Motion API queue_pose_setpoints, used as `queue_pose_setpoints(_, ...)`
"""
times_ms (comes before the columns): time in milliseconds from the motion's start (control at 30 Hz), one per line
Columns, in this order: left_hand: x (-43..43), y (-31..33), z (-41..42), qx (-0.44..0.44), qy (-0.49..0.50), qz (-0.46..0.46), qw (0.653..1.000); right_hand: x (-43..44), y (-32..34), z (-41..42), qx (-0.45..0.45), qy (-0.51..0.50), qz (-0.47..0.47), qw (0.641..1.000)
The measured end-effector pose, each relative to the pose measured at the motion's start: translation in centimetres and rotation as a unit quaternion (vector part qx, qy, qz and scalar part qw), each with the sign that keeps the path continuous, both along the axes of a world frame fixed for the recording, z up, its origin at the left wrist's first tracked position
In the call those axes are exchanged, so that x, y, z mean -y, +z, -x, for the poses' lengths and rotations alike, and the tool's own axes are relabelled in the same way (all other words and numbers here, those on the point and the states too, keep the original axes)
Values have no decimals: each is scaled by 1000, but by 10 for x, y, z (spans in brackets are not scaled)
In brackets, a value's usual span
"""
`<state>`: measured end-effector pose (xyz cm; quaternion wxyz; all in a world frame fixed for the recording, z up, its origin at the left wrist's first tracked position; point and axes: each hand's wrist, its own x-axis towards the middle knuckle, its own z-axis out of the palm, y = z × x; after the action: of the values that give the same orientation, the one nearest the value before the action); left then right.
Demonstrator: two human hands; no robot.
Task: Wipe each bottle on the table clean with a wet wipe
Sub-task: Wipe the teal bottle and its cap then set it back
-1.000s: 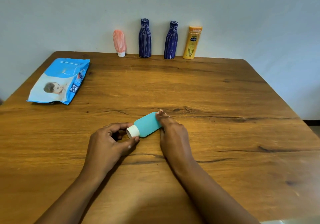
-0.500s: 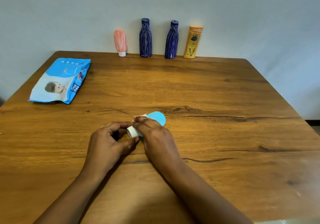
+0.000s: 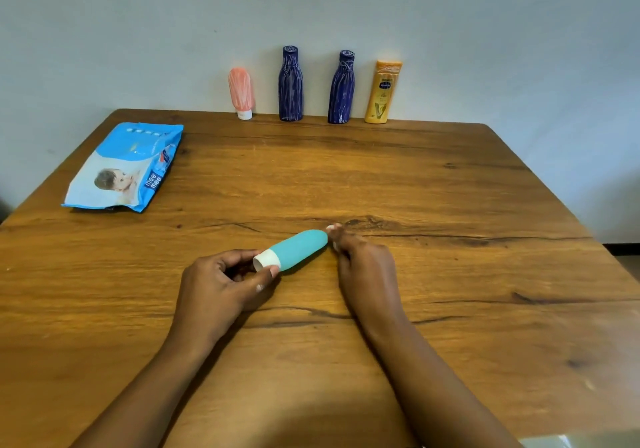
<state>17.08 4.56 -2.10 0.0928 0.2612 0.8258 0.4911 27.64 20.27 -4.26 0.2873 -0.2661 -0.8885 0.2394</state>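
A teal bottle (image 3: 299, 251) with a white cap lies on its side near the middle of the wooden table (image 3: 433, 205). My left hand (image 3: 221, 285) pinches its white cap end between thumb and fingers. My right hand (image 3: 363, 264) rests at the bottle's far rounded end, closed over a small white wet wipe (image 3: 331, 229), of which only a sliver shows at the fingertips. Against the wall stand a pink tube (image 3: 241, 93), two dark blue bottles (image 3: 290, 84) (image 3: 342, 87) and a yellow lotion bottle (image 3: 382, 93).
A blue pack of wet wipes (image 3: 124, 167) lies flat near the table's left edge. The wall runs just behind the row of bottles. The table's right edge drops off to the floor.
My right hand slid along the teal bottle from its cap end back to its far rounded end, uncovering the body. My left hand kept its hold on the cap.
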Motion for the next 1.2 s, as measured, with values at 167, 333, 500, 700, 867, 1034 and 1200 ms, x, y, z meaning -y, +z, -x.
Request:
queue_pose_setpoints(167, -2, 12, 3, 77, 12, -6, 997, -9, 15, -17, -169, -12, 62, 984)
queue_pose_setpoints(333, -7, 25, 3, 148, -8, 11, 989, 25, 14, -6, -123, 177, -105, 971)
queue_pose_setpoints(500, -9, 29, 2, 164, -5, 27, 986, 11, 4, 4, -46, 212, -158, 963)
queue_pose_setpoints(700, -9, 30, 3, 166, -1, 35, 985, -31, 13, 7, -9, 120, -113, 986)
queue_pose_setpoints(867, -10, 27, 4, 157, 2, 39, 987, -30, 27, 5, -111, 72, -22, 991)
queue_pose_setpoints(1034, -10, 27, 4, 157, -3, 41, 987, 13, 19, 12, -27, 226, -179, 957)
queue_pose_setpoints(1200, -11, 25, 4, 143, 1, 43, 989, -17, 12, 14, -13, 129, -127, 983)
